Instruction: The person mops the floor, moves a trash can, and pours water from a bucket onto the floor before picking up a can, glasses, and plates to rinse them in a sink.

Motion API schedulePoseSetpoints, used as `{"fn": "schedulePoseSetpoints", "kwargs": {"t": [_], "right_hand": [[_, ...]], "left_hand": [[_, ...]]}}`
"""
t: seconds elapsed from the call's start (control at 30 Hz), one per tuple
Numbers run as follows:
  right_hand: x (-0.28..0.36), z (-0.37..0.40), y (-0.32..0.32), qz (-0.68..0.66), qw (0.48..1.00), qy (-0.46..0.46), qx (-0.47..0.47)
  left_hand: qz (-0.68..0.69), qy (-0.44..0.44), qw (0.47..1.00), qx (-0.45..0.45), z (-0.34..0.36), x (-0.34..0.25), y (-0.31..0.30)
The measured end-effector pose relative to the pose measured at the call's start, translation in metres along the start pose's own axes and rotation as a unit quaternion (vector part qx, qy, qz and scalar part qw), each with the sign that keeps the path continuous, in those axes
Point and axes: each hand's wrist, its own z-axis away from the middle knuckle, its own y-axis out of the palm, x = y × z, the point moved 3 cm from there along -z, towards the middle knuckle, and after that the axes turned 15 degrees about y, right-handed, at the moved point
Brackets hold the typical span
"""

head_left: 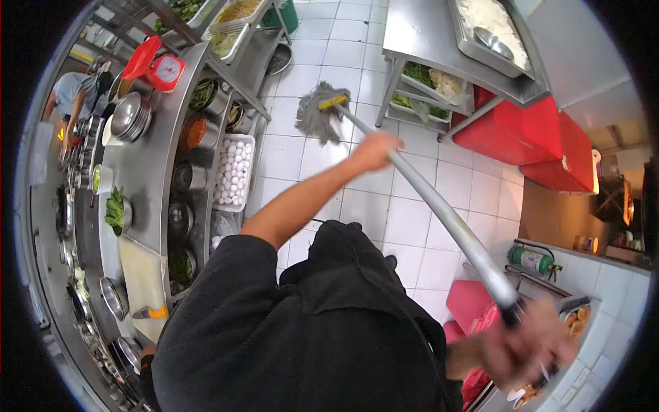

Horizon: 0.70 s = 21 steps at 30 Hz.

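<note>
Seemingly mid-stroke, a person in a black top works a mop across the white tile floor (288, 154) of a working kitchen, seen from the head camera looking steeply down. The left hand (374, 151) is clenched round the mop handle (446, 220) partway down its metal shaft, arm stretched forward. The right hand (532, 343), smeared by motion blur, appears wrapped round the dark grip at the handle's upper end, though its separate fingers cannot be made out. The grey mop head (317, 115) lies on the tiles well ahead of the person, near the legs of a steel table (425, 34) that carries a tray of white food (489, 24). To the left runs a long steel counter (147, 172) set with metal bowls, pots of greens and a red scale (166, 72). Just beside the counter sits a crate of eggs (233, 172), and another person (72, 96) works at its far end. Red bins (542, 137) stand to the right, with a green cylinder (532, 259) near the wall. By the look of it, the mopping is under way. No wet streaks or dirt show on the tiles, so how much floor is done and how much is left cannot be read.
</note>
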Motion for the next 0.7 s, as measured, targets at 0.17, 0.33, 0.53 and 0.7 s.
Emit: {"fn": "schedulePoseSetpoints", "kwargs": {"t": [0.17,0.33,0.53,0.7], "right_hand": [[-0.069,-0.01,0.174,-0.132,0.982,0.087,0.107],[-0.088,0.018,0.162,-0.067,0.985,0.086,0.137],[-0.015,0.005,0.007,-0.122,0.979,0.163,-0.002],[0.091,0.012,-0.142,-0.13,0.964,0.201,-0.118]], "left_hand": [[-0.112,-0.247,0.962,0.025,0.051,0.091,-0.052],[-0.092,-0.262,0.957,0.08,0.057,0.054,-0.055],[-0.04,-0.171,0.982,0.07,0.026,0.032,-0.008],[0.051,-0.069,0.99,0.115,0.009,-0.008,0.064]]}}
